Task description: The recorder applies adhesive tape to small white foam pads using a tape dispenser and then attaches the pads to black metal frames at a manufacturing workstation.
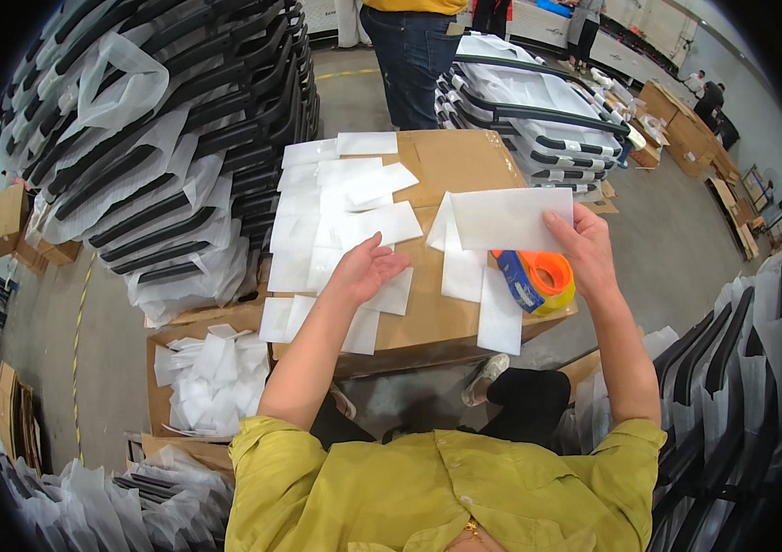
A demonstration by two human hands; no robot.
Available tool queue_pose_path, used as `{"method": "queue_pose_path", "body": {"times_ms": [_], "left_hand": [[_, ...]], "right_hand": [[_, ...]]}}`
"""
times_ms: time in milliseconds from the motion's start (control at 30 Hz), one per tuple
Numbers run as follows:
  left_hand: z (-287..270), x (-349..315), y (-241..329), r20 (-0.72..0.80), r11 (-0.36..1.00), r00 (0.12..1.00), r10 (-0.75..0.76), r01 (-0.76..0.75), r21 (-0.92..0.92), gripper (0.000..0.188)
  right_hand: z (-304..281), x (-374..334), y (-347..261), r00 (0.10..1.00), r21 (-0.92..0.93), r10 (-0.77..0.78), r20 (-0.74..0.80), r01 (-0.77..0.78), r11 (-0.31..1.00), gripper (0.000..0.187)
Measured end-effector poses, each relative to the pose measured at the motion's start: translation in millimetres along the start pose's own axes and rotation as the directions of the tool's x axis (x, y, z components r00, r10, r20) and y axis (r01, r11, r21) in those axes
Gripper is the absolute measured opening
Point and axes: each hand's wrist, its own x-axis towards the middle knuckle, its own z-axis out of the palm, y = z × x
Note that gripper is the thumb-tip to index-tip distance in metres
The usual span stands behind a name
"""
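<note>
My right hand pinches the right end of a white foam sheet between thumb and fingers, above the right side of a cardboard box. My left hand is empty, palm partly up with the fingers apart, over the left part of the box. Around it lie several overlapping white foam sheets. More white foam sheets rest on the right of the box, partly under a tape roll in orange, blue and yellow. That roll sits just below the held sheet.
A tall stack of wrapped black frames stands left of the box, another stack behind it. An open carton full of white foam pieces is at the near left. Wrapped frames stand at the right. A person stands beyond the box.
</note>
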Motion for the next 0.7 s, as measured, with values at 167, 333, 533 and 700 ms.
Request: {"method": "queue_pose_path", "body": {"times_ms": [167,333,533,700], "left_hand": [[8.1,-23.2,0.6,0.050,0.999,0.999,-0.020,0.018,0.042,0.039],[10.6,-71.1,-7.5,0.284,0.969,0.958,0.044,-0.110,0.222,0.027],[-21.1,-136.8,-1.3,0.162,0.891,0.974,0.156,-0.209,0.402,0.027],[-57.4,-163.6,5.0,0.038,0.861,0.946,0.323,-0.310,0.403,0.027]], "right_hand": [[3.7,29.2,10.3,1.000,-0.048,-0.027,0.006,0.028,0.998,0.023],[8.9,103.6,30.0,0.935,-0.639,-0.327,0.139,0.337,0.692,0.020],[49.0,199.4,71.2,0.867,-0.580,-0.492,0.083,0.443,0.683,0.015],[91.7,255.6,110.7,0.711,-0.481,-0.689,0.139,0.657,0.581,0.024]]}}
